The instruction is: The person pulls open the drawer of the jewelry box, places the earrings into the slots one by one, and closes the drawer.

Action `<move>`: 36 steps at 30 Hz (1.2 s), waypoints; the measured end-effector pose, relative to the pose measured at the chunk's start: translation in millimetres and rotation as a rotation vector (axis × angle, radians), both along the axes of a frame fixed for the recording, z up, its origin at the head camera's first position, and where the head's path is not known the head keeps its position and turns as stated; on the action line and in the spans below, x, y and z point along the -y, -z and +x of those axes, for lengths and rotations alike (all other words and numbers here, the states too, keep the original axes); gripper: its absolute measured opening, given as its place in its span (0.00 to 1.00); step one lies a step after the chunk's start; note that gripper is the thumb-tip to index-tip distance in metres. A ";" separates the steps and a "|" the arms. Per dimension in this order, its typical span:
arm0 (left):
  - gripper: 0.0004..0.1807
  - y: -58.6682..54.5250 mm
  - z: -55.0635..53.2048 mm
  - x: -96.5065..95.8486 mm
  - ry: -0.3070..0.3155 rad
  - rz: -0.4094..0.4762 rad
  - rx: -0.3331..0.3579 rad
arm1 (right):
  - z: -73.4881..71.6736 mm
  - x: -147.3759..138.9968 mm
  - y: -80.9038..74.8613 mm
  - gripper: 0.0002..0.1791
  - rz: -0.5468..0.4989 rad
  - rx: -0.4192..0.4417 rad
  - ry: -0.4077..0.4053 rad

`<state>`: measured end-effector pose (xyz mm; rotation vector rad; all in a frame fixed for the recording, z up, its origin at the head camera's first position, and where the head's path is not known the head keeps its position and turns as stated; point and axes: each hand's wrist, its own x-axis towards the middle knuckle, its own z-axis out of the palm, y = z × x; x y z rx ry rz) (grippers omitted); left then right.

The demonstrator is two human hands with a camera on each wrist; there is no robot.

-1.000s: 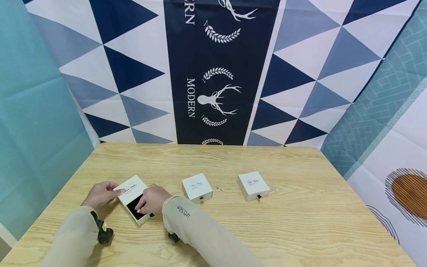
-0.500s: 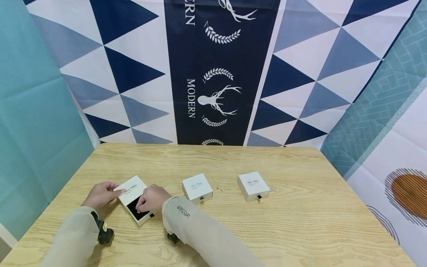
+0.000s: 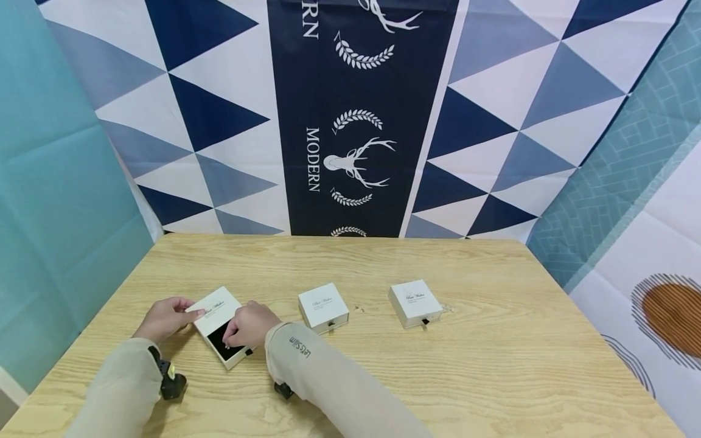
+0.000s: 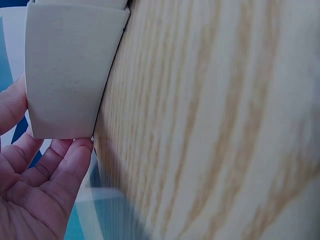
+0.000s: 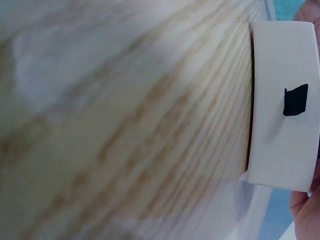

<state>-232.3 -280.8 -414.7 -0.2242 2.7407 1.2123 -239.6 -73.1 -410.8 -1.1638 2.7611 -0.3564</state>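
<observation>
A white gift box (image 3: pixel 218 310) printed "Best Wishes" lies at the left of the table, its drawer (image 3: pixel 235 360) pulled partway out to show a black lining. My left hand (image 3: pixel 166 319) holds the sleeve at its far end, thumb on top and fingers along the end, as the left wrist view also shows. My right hand (image 3: pixel 253 326) reaches over the drawer with fingertips down at the black lining, pinching a tiny silvery piece mostly hidden by the fingers. In the right wrist view the drawer front (image 5: pixel 282 135) carries a black pull tab (image 5: pixel 296 100).
Two more white boxes stand on the wooden table (image 3: pixel 465 377): a middle box (image 3: pixel 324 306) and a right box (image 3: pixel 416 303), both closed. Small silvery trinkets (image 3: pixel 359 309) lie beside the middle one, and a shiny bit (image 3: pixel 448 309) beside the right one.
The silvery piece showed clearly below my right fingertips a second ago; the fingers have shifted slightly and it is now mostly covered. My left hand and the box stay put.
</observation>
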 end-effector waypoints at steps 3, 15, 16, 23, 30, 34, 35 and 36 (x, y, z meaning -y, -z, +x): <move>0.26 -0.2 0.0 -0.3 -0.001 0.001 0.004 | 0.3 0.3 0.8 0.05 0.009 -0.003 0.007; 0.25 0.2 -0.9 -1.7 -0.005 0.012 -0.001 | 1.8 1.5 2.9 0.03 0.032 -0.064 0.023; 0.25 0.5 -1.0 -1.7 -0.005 0.013 -0.002 | 1.7 1.4 3.3 0.03 0.024 -0.054 0.032; 0.27 1.5 -0.7 -0.8 0.000 0.004 0.003 | -0.6 -11.9 0.1 0.06 -0.177 0.120 0.022; 0.29 -0.6 -3.0 5.9 0.031 -0.026 0.020 | 12.8 -36.3 -9.0 0.07 -0.124 0.039 0.062; 0.30 -4.2 -3.8 6.5 0.108 -0.051 0.005 | 26.5 -43.7 -3.8 0.03 -0.321 0.296 0.277; 0.31 -5.4 -4.0 6.2 0.127 -0.053 0.000 | 29.7 -45.4 -2.2 0.02 -0.401 0.393 0.344; 0.31 -6.8 -4.3 5.7 0.146 -0.060 -0.006 | 32.7 -47.1 -1.2 0.01 -0.485 0.497 0.415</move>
